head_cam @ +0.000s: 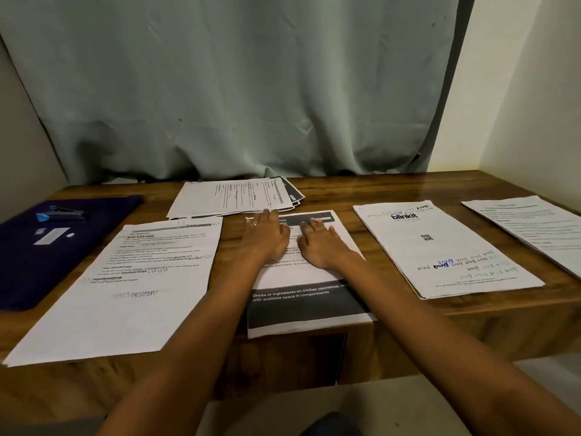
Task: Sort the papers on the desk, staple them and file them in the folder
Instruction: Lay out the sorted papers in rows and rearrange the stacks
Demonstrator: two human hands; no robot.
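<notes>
Both my hands lie flat on the middle sheet with dark bands (306, 306), which hangs a little over the desk's front edge. My left hand (267, 236) and my right hand (317, 245) rest side by side on its upper half, fingers straight. A printed sheet (125, 291) lies to the left, a "blinkit" sheet with handwriting (446, 250) to the right, and another printed sheet (534, 228) at the far right. A loose pile of papers (235, 196) sits behind my hands. The dark purple folder (47, 262) lies at the far left with a stapler (63, 213) on it.
The wooden desk (440, 184) stands against a grey-green curtain (251, 89) at the back, with pale walls on both sides. A small white strip (52, 236) lies on the folder near the stapler. The desk's front edge runs just below the papers.
</notes>
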